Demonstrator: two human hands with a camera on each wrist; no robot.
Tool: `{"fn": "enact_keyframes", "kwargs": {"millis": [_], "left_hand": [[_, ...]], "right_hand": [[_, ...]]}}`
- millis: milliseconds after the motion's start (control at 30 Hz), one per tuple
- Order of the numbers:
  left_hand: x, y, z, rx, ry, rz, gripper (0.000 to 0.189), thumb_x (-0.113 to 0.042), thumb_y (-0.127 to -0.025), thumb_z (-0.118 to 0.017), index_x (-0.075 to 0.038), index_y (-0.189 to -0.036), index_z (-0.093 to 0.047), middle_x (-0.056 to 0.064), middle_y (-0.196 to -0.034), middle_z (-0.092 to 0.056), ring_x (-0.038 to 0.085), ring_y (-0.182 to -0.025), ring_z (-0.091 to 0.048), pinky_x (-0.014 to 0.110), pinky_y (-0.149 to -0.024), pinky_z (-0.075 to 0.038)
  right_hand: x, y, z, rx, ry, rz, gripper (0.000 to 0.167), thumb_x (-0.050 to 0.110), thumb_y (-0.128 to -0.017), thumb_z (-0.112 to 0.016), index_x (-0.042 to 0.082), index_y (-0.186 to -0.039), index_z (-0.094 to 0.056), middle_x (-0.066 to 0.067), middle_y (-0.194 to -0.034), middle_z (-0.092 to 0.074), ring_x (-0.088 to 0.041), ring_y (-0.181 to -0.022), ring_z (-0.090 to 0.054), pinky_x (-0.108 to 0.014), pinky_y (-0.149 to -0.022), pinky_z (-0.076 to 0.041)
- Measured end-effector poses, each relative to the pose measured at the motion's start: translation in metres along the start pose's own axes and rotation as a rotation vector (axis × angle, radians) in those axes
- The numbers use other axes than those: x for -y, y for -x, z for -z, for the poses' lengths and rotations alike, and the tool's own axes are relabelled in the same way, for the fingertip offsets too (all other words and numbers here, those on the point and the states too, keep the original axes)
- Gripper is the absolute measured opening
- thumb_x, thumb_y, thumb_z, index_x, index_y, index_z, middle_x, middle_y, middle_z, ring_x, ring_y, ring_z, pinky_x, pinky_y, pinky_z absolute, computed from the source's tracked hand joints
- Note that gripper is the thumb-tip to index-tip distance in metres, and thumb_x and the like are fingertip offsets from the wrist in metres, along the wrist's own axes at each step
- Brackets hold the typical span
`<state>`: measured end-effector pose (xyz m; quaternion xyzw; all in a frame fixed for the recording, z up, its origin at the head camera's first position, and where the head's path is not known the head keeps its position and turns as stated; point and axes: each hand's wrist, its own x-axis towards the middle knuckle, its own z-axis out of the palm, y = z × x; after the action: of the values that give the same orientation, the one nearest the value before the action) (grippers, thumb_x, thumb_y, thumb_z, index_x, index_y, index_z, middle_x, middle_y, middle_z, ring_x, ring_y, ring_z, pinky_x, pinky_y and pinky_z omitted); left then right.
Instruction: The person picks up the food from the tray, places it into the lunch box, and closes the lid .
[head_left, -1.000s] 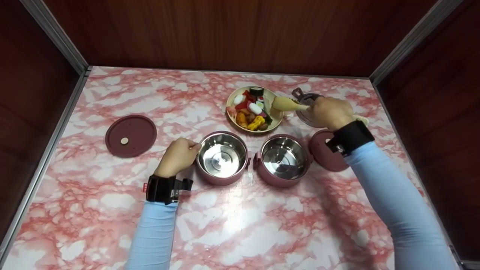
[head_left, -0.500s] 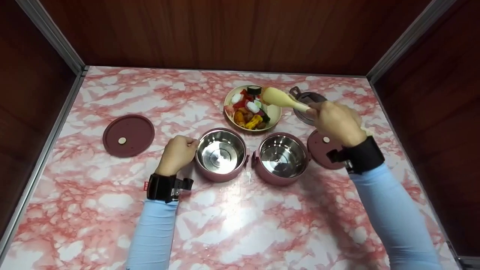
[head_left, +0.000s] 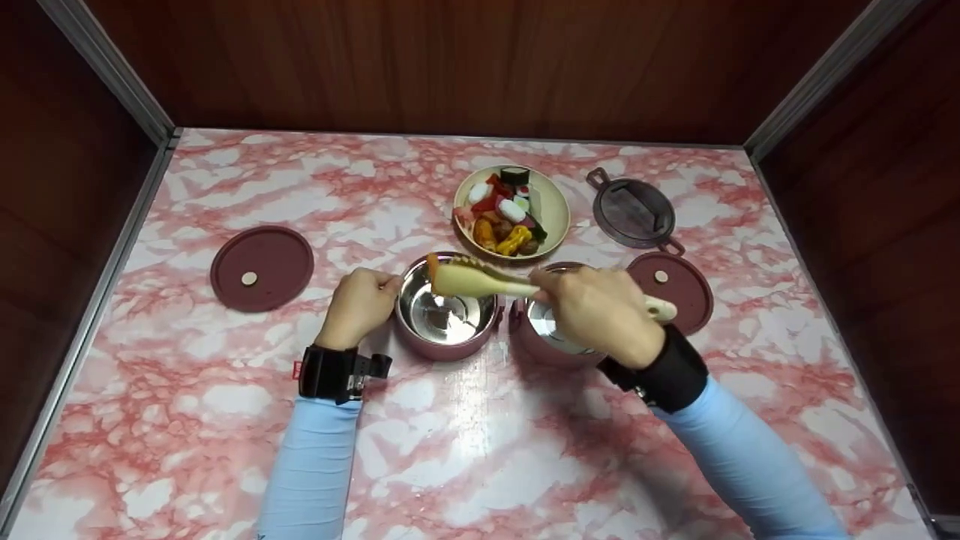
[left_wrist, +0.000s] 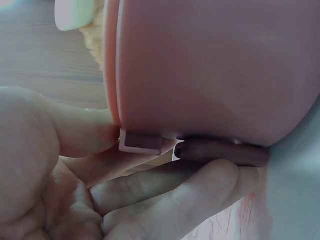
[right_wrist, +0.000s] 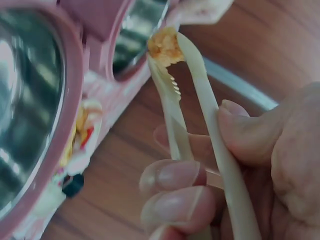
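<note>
Holding a pair of cream tongs [head_left: 480, 283], the right hand [head_left: 600, 311] reaches across the right pot [head_left: 551, 355], its thumb on one leg and its fingers curled round the other. Between the tips sits a rough orange piece of food [right_wrist: 166, 47], held above the left pot [head_left: 442, 351]. The left hand [head_left: 358, 304] grips that same pot at its left edge: the thumb presses at the rim, and the fingers curl against a dark clip [left_wrist: 222, 151] on the wall. The two hands are apart. Both pots are pink outside and shiny metal inside, and they stand side by side, just short of touching. Beyond them, on the far part of the marbled table [head_left: 465, 465], a cream plate [head_left: 553, 214] bears mixed yellow, white, red and dark food pieces [head_left: 513, 209]. A round maroon lid [head_left: 270, 259] lies well to the left, and a second lid [head_left: 686, 289] lies right of the right pot. Just beyond it is a dark two-handled disc [head_left: 637, 214].
</note>
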<state>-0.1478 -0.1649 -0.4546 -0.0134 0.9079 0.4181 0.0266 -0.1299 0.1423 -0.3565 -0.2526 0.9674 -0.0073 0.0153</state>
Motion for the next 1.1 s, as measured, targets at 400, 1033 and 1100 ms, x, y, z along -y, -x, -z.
{"fn": "enact_keyframes", "kwargs": {"millis": [400, 1033, 1100], "left_hand": [[-0.005, 0.000, 0.001, 0.009, 0.005, 0.020, 0.026, -0.020, -0.099, -0.058, -0.007, -0.110, -0.077, 0.013, -0.107, -0.072, 0.026, -0.087, -0.064, 0.040, -0.078, -0.051], [-0.002, 0.000, 0.000, 0.027, 0.003, 0.022, 0.029, -0.021, -0.101, -0.056, -0.003, -0.113, -0.075, 0.016, -0.109, -0.071, 0.027, -0.091, -0.063, 0.044, -0.085, -0.051], [-0.002, 0.000, 0.001, 0.034, 0.008, 0.032, 0.029, -0.022, -0.101, -0.056, -0.002, -0.115, -0.074, 0.016, -0.114, -0.070, 0.027, -0.093, -0.064, 0.043, -0.087, -0.051]], "right_hand": [[0.028, -0.007, -0.021, 0.121, 0.072, 0.084, 0.023, 0.041, -0.101, -0.052, 0.021, -0.100, -0.063, -0.005, -0.062, -0.054, -0.031, -0.061, -0.061, -0.049, -0.046, -0.047], [0.001, 0.020, 0.014, 0.044, -0.234, 0.067, 0.050, 0.033, -0.099, -0.061, 0.012, -0.144, -0.053, -0.014, -0.096, -0.068, -0.031, -0.082, -0.066, -0.049, -0.068, -0.055], [-0.010, 0.027, 0.014, -0.019, -0.292, 0.063, 0.058, 0.027, -0.095, -0.068, 0.010, -0.148, -0.048, -0.013, -0.095, -0.067, -0.027, -0.079, -0.064, -0.043, -0.066, -0.054]]}}
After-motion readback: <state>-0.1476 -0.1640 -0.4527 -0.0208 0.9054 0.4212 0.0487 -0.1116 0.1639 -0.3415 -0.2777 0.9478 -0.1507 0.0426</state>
